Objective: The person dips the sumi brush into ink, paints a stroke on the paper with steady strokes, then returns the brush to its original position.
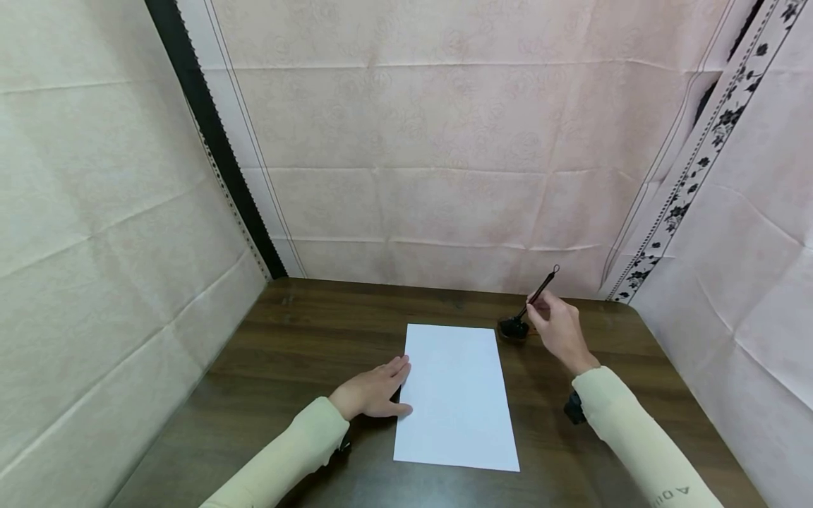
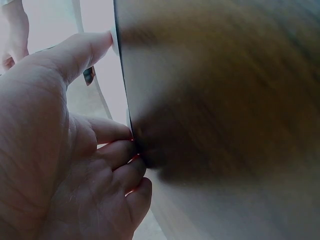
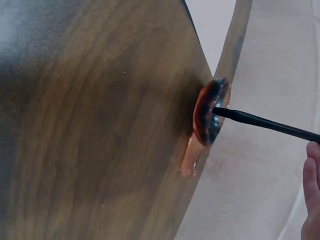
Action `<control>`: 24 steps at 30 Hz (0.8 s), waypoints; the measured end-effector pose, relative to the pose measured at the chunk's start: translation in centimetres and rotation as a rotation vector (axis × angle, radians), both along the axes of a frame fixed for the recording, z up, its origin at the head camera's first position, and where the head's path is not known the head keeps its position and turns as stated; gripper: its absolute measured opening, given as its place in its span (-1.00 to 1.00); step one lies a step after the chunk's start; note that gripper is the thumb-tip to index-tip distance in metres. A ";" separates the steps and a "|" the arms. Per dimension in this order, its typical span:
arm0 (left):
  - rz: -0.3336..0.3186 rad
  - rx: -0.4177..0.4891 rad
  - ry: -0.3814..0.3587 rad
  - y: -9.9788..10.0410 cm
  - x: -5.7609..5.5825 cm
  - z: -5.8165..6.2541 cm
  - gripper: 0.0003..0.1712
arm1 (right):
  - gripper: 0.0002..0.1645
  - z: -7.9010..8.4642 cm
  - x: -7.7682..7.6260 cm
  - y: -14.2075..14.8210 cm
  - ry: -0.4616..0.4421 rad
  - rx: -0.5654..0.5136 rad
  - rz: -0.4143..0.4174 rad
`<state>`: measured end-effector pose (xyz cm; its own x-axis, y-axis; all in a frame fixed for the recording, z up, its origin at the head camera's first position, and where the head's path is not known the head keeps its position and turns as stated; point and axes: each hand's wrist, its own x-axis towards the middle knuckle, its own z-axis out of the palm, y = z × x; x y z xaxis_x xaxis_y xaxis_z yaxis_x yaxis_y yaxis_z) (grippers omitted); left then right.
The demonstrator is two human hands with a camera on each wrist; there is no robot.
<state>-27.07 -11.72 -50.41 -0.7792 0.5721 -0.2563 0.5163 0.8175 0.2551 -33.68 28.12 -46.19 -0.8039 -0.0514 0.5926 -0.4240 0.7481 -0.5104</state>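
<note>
A white sheet of paper (image 1: 457,402) lies on the dark wooden table. My left hand (image 1: 373,390) rests at its left edge, fingers extended and thumb apart, fingertips on the paper's margin. My right hand (image 1: 560,330) pinches a dark calligraphy brush (image 1: 542,291) by its handle, with the hanging loop at the top. The brush leans up to the right, its tip down in a small ink dish (image 1: 513,329) just beyond the paper's upper right corner. In the right wrist view the dish (image 3: 200,122) looks reddish-brown with black ink inside and a short handle-like end.
The wooden table (image 1: 298,353) ends at a pale cloth backdrop (image 1: 413,155) behind, with cloth panels on both sides. A dark strip (image 1: 216,134) runs up the left corner, and a floral border (image 1: 692,176) along the right one.
</note>
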 end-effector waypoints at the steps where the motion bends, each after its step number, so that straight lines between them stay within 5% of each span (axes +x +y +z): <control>1: 0.000 0.001 0.001 0.0 0.0 0.0 0.07 | -0.85 -0.1 0.0 0.0 -0.002 0.002 0.001; 10: -0.004 0.008 0.003 0.0 0.0 0.0 0.07 | -0.86 -0.3 0.1 0.0 -0.029 0.024 -0.002; 24: -0.003 0.002 0.007 0.1 0.0 0.0 0.06 | -0.91 1.6 0.0 0.4 0.032 0.045 0.002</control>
<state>-27.04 -11.66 -50.37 -0.7793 0.5748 -0.2496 0.5207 0.8155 0.2525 -33.73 28.52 -44.61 -0.7847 -0.0799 0.6148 -0.4409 0.7690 -0.4628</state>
